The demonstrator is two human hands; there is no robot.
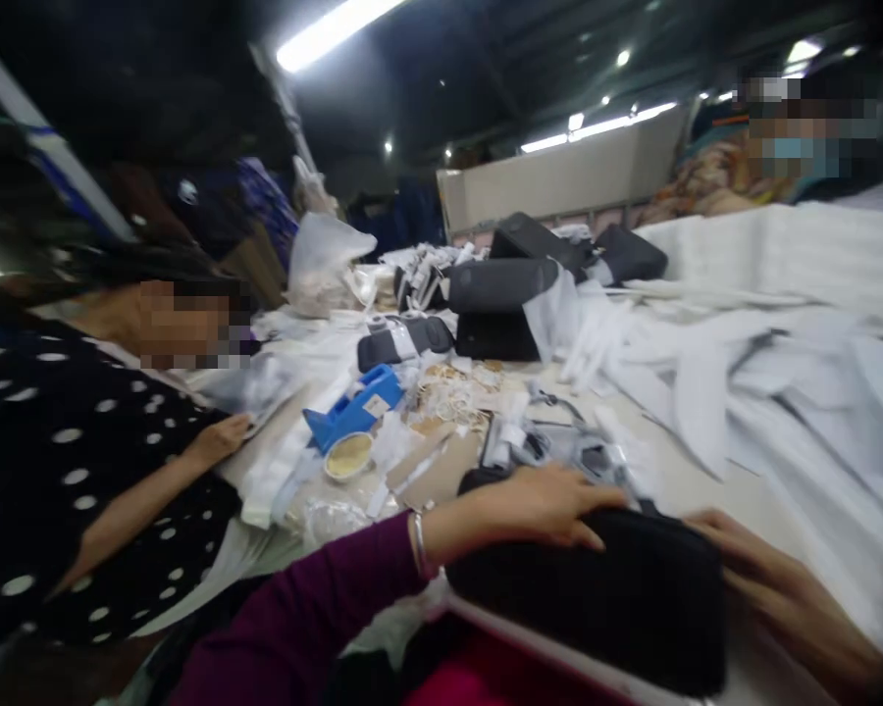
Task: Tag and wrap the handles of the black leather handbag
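A black case, roughly rectangular, lies at the near edge of the table in front of me. Across its top edge rests my left hand, with a bangle at the wrist and a purple sleeve; its fingers are stretched out over the case. My right hand touches the right end of the case, its fingers extended and slightly blurred. Just behind the case are a grey item with straps in clear plastic and a piece of brown cardboard.
A blue tape dispenser, a round yellow-filled tub and a pile of small rings lie mid-table. Black cases stand farther back. White sheets cover the right. A person in polka dots leans in at left; another person is at back right.
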